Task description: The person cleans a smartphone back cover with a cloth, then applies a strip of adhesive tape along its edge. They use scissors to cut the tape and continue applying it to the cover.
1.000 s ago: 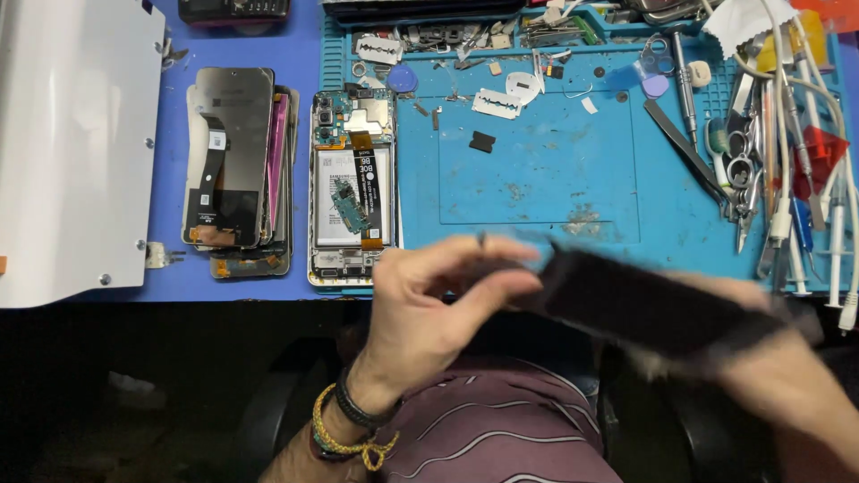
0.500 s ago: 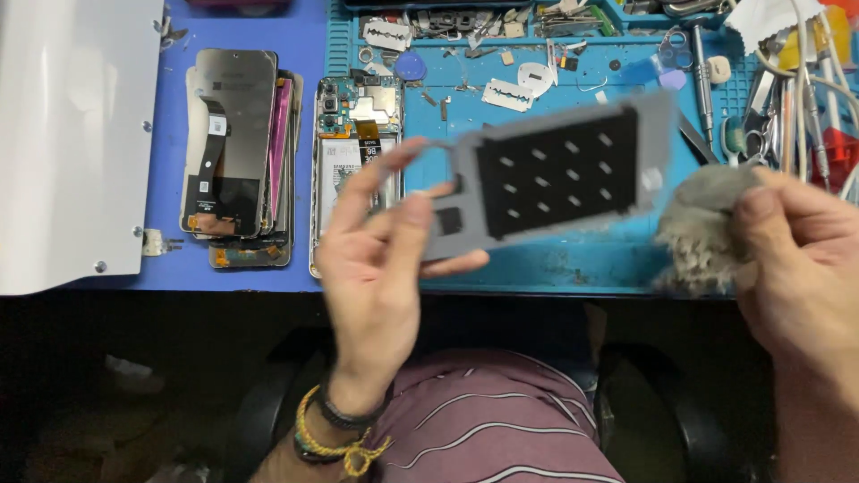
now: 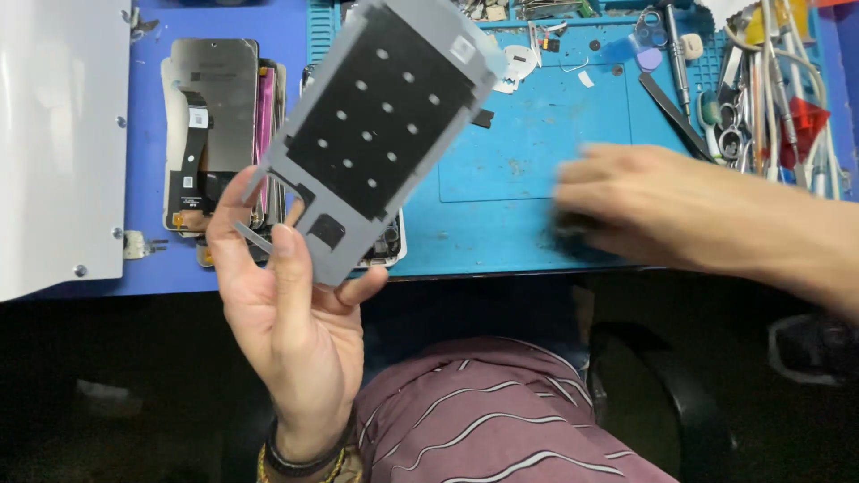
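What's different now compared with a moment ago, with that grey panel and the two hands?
The left hand has raised the grey panel up and leftward, tilted, holding it alone. The right hand has let it go and dropped to the blue mat, blurred, over a dark wad. The stacked phone screens and tools stayed put.

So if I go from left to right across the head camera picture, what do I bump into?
White panel → stack of phone screens → grey phone frame in the left hand → blue work mat → right hand → pile of tools.
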